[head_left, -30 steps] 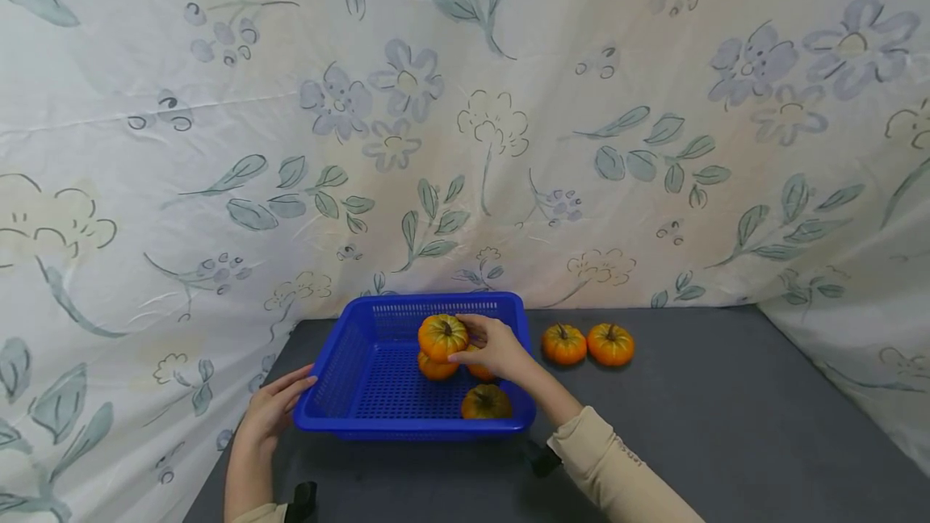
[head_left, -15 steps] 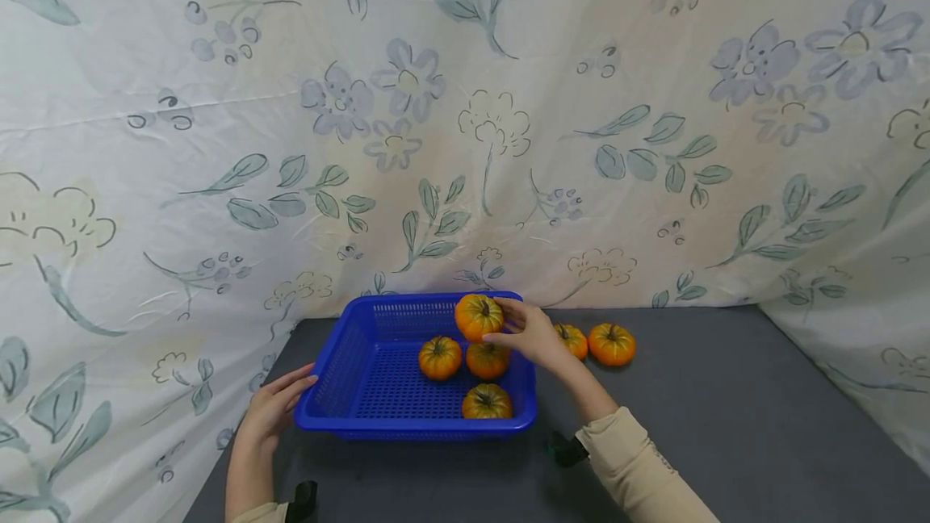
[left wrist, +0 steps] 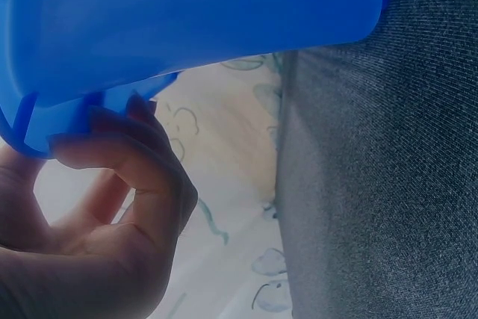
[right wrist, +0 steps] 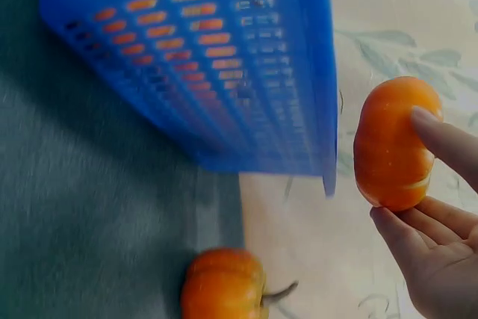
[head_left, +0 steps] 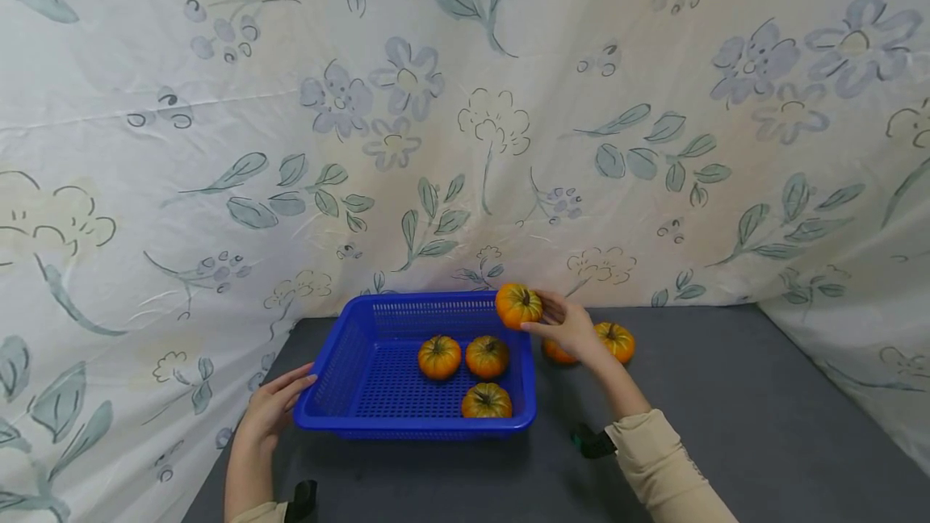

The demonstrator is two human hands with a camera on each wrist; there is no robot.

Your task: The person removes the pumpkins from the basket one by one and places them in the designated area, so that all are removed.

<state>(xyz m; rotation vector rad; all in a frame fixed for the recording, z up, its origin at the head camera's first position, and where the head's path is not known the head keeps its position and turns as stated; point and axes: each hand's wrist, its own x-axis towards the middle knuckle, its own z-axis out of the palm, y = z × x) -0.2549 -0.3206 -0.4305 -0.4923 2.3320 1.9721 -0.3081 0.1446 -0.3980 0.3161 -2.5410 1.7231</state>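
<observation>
My right hand [head_left: 568, 328] holds a small orange pumpkin [head_left: 519, 306] between thumb and fingers, raised over the right rim of the blue plastic basket [head_left: 407, 424]. In the right wrist view the held pumpkin [right wrist: 397, 143] is seen from the side, apart from the basket wall [right wrist: 254, 72]. At the basket's left side my left hand [head_left: 272, 410] grips the rim; the left wrist view shows its curled fingers [left wrist: 127, 158] on the rim. Inside the basket sit three pumpkins: one at the left [head_left: 439, 357], one beside it [head_left: 488, 357] and one in front [head_left: 487, 401].
Two more pumpkins lie on the dark grey table [head_left: 726, 410] right of the basket: one [head_left: 559, 351] partly hidden by my right hand, the other [head_left: 616, 341] partly behind the wrist. A flower-patterned cloth [head_left: 654, 208] hangs along the table's back and sides.
My right hand has lifted a pumpkin from above the others in the basket and carried it right, to above the right rim. The left hand and basket have stayed in place.
</observation>
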